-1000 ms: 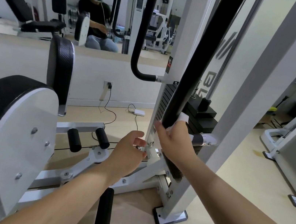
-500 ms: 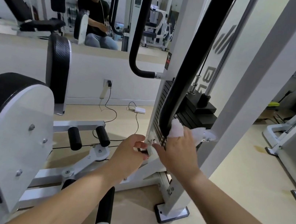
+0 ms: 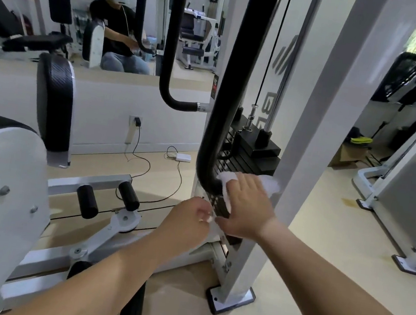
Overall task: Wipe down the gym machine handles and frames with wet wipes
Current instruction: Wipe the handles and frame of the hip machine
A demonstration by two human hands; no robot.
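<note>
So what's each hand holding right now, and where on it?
Right hand presses a wet wipe flat against the black handle. Left hand: cannot tell.

Light wood floor: white machine frame foot plate bolted down; white adapter box with trailing black cable.

Counted in view: two hands, the left hand and the right hand; one white wet wipe; two black padded handle bars; two black foot rollers; one weight stack; one wall mirror.
</note>
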